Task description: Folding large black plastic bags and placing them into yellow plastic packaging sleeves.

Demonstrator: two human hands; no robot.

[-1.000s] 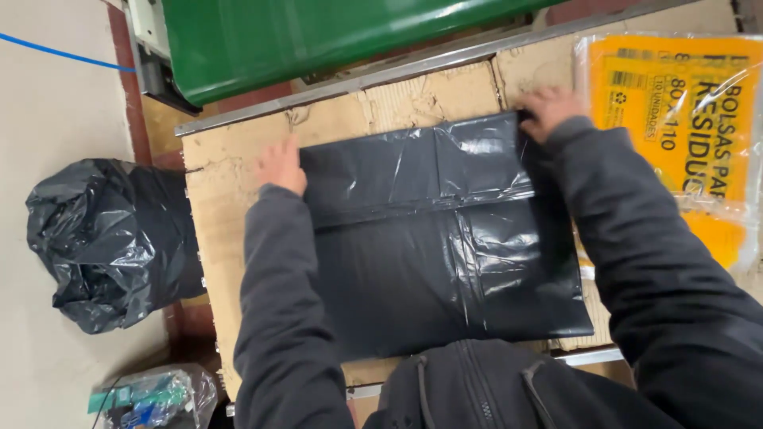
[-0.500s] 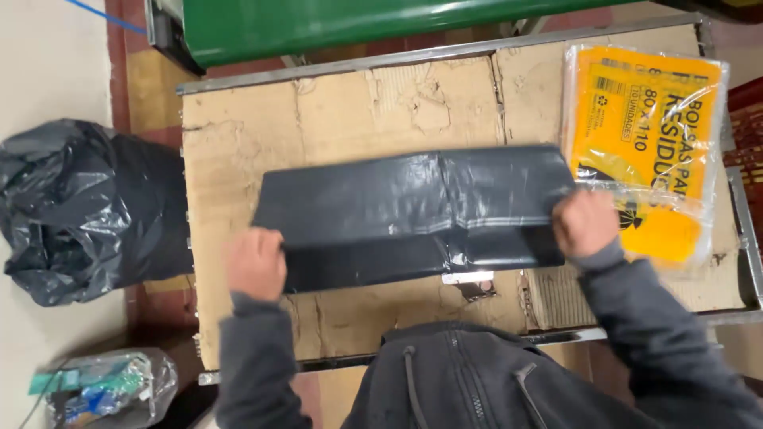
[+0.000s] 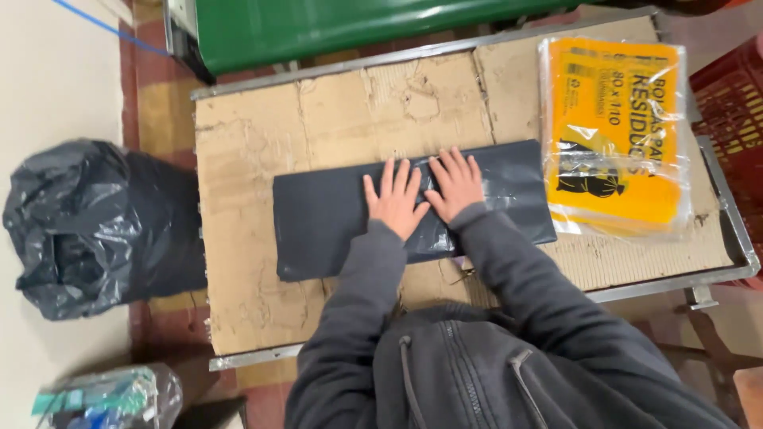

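Note:
A black plastic bag (image 3: 322, 218), folded into a long flat strip, lies across the cardboard-covered table (image 3: 246, 143). My left hand (image 3: 395, 199) and my right hand (image 3: 455, 184) press flat on the middle of the strip, side by side, fingers spread and pointing away from me. Neither hand grips anything. My dark grey sleeves cover the strip's near edge below the hands.
A yellow printed pack of bags in clear wrap (image 3: 616, 135) lies at the table's right, touching the strip's right end. A stuffed black bag (image 3: 87, 226) sits on the floor at left. A green bin (image 3: 350, 28) stands behind the table, a red crate (image 3: 735, 119) at far right.
The bag went from a wide sheet to a narrow folded strip. My hands came off its two ends and now lie flat together at its centre.

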